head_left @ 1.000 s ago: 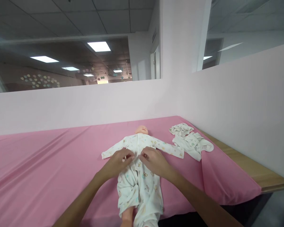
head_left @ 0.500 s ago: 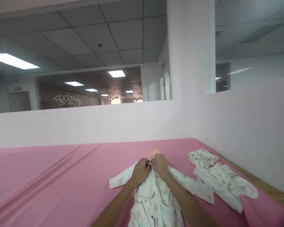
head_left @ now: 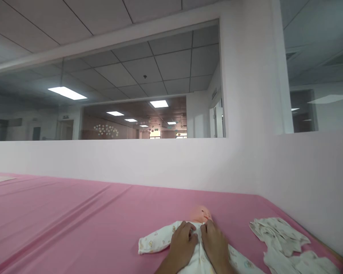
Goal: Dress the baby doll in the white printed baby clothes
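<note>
A doll [head_left: 201, 214] lies on its back on the pink tabletop [head_left: 74, 220], dressed in a white printed romper [head_left: 160, 239] whose one sleeve is spread flat to the side. Both hands are set at the collar, just under the doll's chin: the left hand [head_left: 183, 243] and the right hand [head_left: 215, 243] meet at the front placket, fingers [head_left: 188, 230] curled together and pinched on the cloth edges (whether a snap sits between them cannot be told). The step in hand is judged to be the closing of the topmost fastening at the neck. The next move calls for the two edges to be lined up and pressed together squarely, without the cloth being dragged against the chin. A pile of spare clothes [head_left: 282, 238] lies well apart, near the wall.
</note>
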Action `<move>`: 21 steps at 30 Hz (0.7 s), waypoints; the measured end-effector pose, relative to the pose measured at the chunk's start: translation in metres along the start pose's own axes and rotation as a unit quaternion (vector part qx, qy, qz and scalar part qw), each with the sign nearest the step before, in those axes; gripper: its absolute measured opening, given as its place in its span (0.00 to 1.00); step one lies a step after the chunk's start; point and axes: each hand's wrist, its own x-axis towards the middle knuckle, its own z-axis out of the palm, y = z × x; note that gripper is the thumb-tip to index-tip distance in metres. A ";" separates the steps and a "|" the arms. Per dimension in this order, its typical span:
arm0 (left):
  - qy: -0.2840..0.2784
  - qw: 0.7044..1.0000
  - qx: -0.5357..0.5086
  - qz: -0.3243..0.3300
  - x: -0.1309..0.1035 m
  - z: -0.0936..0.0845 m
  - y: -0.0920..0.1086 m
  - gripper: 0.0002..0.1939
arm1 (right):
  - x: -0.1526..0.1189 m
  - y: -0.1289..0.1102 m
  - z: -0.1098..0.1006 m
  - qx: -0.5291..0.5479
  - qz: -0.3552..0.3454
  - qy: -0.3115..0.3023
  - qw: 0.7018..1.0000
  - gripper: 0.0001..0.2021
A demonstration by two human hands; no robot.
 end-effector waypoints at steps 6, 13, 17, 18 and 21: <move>0.011 1.000 0.009 0.003 -0.003 0.006 -0.003 0.13 | 0.000 0.006 0.018 -0.022 -0.046 0.057 0.997 0.11; 0.027 0.999 0.018 0.022 -0.006 0.008 -0.007 0.13 | -0.001 0.011 0.035 0.001 -0.084 0.190 0.978 0.12; 0.035 0.999 0.015 0.038 -0.006 0.009 -0.008 0.15 | -0.001 0.010 0.040 0.030 -0.113 0.265 0.957 0.16; 0.035 0.999 0.016 0.036 -0.006 0.009 -0.008 0.15 | -0.001 0.010 0.040 0.039 -0.120 0.278 0.952 0.16; 0.028 0.999 0.011 0.034 -0.007 0.011 -0.008 0.14 | -0.002 0.010 0.040 0.081 -0.132 0.288 0.945 0.15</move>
